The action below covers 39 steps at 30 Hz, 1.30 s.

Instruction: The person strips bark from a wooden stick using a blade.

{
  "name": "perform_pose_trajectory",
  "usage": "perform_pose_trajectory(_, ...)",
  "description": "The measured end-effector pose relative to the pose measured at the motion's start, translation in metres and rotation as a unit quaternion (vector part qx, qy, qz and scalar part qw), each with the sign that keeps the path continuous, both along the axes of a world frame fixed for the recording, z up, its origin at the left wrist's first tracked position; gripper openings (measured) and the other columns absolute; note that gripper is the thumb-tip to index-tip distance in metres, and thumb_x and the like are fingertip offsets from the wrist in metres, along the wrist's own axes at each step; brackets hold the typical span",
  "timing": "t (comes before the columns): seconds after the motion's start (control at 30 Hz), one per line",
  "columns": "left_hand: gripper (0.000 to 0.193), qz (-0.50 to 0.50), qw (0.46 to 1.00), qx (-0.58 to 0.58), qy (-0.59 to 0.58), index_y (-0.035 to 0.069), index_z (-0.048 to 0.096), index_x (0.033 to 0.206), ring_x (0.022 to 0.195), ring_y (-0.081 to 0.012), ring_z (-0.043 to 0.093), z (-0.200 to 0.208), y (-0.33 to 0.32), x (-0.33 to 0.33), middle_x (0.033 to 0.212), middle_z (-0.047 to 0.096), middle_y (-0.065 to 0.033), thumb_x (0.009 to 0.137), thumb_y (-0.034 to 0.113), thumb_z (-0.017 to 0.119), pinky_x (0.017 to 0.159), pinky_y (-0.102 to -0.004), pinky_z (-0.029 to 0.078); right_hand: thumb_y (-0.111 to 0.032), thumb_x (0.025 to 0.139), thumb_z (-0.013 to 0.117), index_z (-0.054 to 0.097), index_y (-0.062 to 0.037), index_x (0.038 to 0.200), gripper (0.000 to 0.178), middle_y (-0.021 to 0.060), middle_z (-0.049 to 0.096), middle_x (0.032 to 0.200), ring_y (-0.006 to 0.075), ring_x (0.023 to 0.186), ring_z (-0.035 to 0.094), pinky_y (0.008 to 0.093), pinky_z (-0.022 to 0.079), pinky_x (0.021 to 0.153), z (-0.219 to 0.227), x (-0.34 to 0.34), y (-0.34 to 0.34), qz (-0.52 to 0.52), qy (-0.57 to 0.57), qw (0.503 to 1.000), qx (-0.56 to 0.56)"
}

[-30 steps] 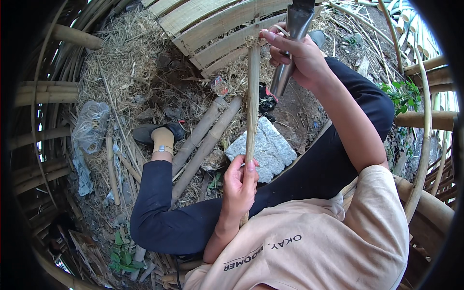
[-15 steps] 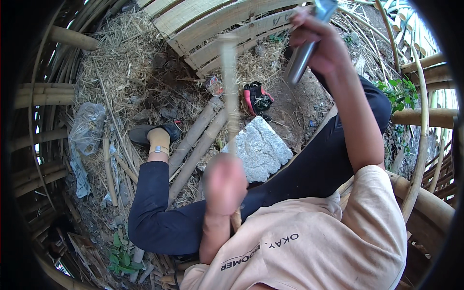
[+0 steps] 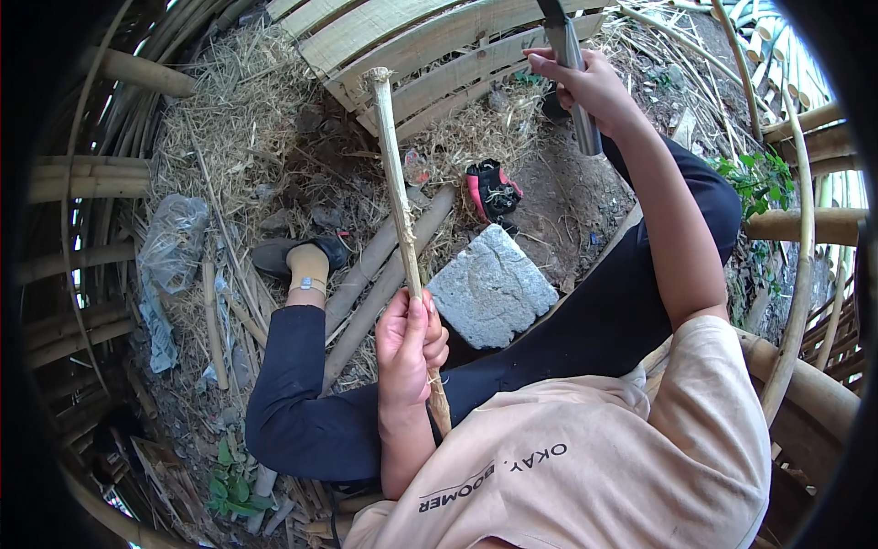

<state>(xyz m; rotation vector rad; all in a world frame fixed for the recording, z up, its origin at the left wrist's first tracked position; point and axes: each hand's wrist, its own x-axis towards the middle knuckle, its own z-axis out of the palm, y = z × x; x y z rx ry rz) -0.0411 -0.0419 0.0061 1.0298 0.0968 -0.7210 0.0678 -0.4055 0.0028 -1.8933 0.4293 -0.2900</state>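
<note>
My left hand (image 3: 412,343) is closed around a pale, peeled wooden stick (image 3: 395,174), gripping it in its lower part. The stick stands tilted, its frayed upper end leaning away from me and its lower end against my shirt. Raised at the upper right, my right hand (image 3: 594,90) grips a machete (image 3: 583,128) by its tubular metal handle. Its dark blade points up and runs out of the picture, apart from the stick. Just right of the stick, a rough grey stone block (image 3: 494,285) lies on the ground in front of me.
A slatted wooden pallet (image 3: 412,55) stands at the back. Bamboo poles (image 3: 375,284) lie left of the stone, with a red and black glove-like item (image 3: 492,190) beyond it. A clear plastic bag (image 3: 174,240) lies at left on straw. Bamboo railings (image 3: 809,224) enclose both sides.
My left hand and the stick were blurred by motion and are now sharp; the stick's upper end has swung left. My right hand has turned the machete, its blade now tipping left.
</note>
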Motion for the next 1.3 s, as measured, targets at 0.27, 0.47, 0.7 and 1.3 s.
perform_pose_trajectory(0.27, 0.015, 0.002, 1.000, 0.004, -0.001, 0.010, 0.047, 0.097, 0.047, 0.0002, 0.021, 0.001, 0.004, -0.001, 0.063, 0.030, 0.0071, 0.104, 0.023, 0.045, 0.040, -0.0172, 0.016, -0.045, 0.085, 0.072, 0.072, -0.0060, 0.109, 0.045, 0.0127, 0.071, 0.078, 0.0215, 0.068, 0.069, 0.0356, 0.054, 0.067, 0.015, -0.011, 0.024, 0.053, -0.023, 0.957, -0.283)
perform_pose_trajectory(0.47, 0.017, -0.021, 0.999, -0.025, 0.004, 0.010, 0.046, 0.097, 0.046, 0.0002, 0.020, 0.002, 0.002, -0.004, 0.062, 0.029, 0.0072, 0.105, 0.025, 0.044, 0.040, -0.0173, 0.016, -0.035, 0.080, 0.076, 0.074, -0.0063, 0.100, 0.036, 0.0159, 0.070, 0.080, 0.0313, 0.074, 0.069, 0.0397, 0.055, 0.071, 0.036, -0.019, 0.077, 0.142, -0.015, 0.945, -0.295)
perform_pose_trajectory(0.7, 0.022, -0.069, 0.995, -0.067, 0.014, 0.011, 0.043, 0.095, 0.043, -0.0001, 0.019, 0.002, -0.007, -0.014, 0.059, 0.028, 0.0070, 0.106, 0.029, 0.040, 0.037, -0.0187, 0.015, -0.014, 0.068, 0.067, 0.076, -0.0104, 0.091, 0.025, 0.0185, 0.069, 0.079, 0.0348, 0.077, 0.068, 0.0431, 0.055, 0.077, 0.012, -0.005, 0.051, 0.070, -0.038, 0.926, -0.369)
perform_pose_trajectory(1.3, 0.017, 0.015, 1.000, -0.019, 0.004, 0.010, 0.047, 0.095, 0.046, 0.0004, 0.021, -0.005, 0.006, 0.002, 0.062, 0.030, 0.0072, 0.105, 0.023, 0.044, 0.039, -0.0173, 0.015, -0.016, 0.071, 0.068, 0.070, -0.0102, 0.078, 0.009, 0.0119, 0.065, 0.065, 0.0307, 0.062, 0.066, 0.0410, 0.053, 0.061, 0.010, -0.013, 0.052, 0.126, -0.114, 0.871, -0.462)
